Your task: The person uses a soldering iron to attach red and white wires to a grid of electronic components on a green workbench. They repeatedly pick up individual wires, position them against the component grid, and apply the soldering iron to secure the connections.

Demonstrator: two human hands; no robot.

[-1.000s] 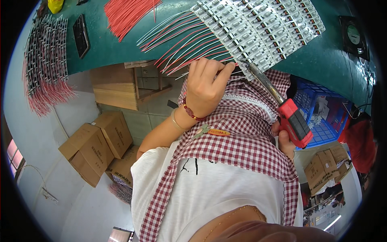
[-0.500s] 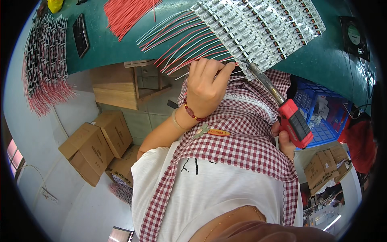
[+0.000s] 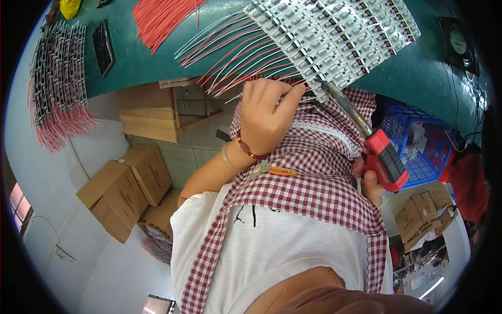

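Observation:
My left hand (image 3: 267, 116) is closed in a pinch at the near edge of a panel of small white circuit boards (image 3: 334, 39). Between its fingertips is the end of a thin wire (image 3: 299, 82), mostly hidden by the hand. In my right hand (image 3: 369, 184) is a soldering iron (image 3: 384, 157) with a red and black handle. Its metal barrel slants up and left, and the dark tip is over the boards at the corner nearest me, just right of my left fingertips. Red and white wires (image 3: 235, 57) stick out leftward from the panel's left edge.
A bundle of red wires (image 3: 162, 21) lies on the green table (image 3: 141, 68), near a phone (image 3: 103, 48). Wired boards (image 3: 58, 78) hang over the left edge. A black round-faced device (image 3: 458, 46) sits far right. Below are a blue crate (image 3: 418, 170) and cardboard boxes (image 3: 112, 196).
The soldering iron has shifted very slightly right and down, its tip still at the panel's near corner. My left hand keeps its pinch in almost the same place.

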